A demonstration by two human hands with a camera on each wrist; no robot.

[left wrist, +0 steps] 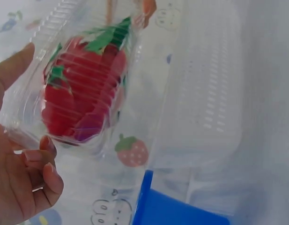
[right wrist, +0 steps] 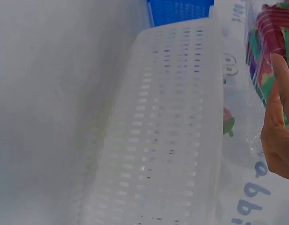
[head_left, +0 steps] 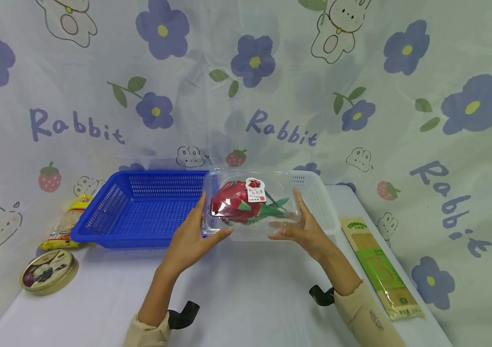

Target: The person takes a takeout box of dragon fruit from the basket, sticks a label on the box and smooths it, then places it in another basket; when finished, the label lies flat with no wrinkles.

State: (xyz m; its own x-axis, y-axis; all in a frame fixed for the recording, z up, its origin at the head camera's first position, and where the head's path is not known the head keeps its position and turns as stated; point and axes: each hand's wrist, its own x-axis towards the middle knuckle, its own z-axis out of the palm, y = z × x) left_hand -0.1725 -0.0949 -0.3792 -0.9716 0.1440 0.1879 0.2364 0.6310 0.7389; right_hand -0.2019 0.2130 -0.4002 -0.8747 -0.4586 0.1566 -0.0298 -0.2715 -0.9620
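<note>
Both hands hold a clear plastic box (head_left: 281,185) in the air, above the front rims of the two baskets. Inside lies a red dragon fruit (head_left: 233,205) with green leafy tips, also visible through ridged plastic in the left wrist view. A white label (head_left: 256,190) with a fruit picture is stuck on the box. My left hand (head_left: 190,241) grips the left end, thumb along the near lower edge. The right end is gripped by my right hand (head_left: 305,232), seen partly at the edge of the right wrist view. Some fingers are hidden behind the box.
A blue basket (head_left: 98,234) stands behind to the left, a white basket (head_left: 331,212) to the right. At left are a round tin (head_left: 49,272) and a yellow-edged food bag (head_left: 65,221); at right lies a long green-and-tan packet (head_left: 380,267). A printed curtain hangs behind.
</note>
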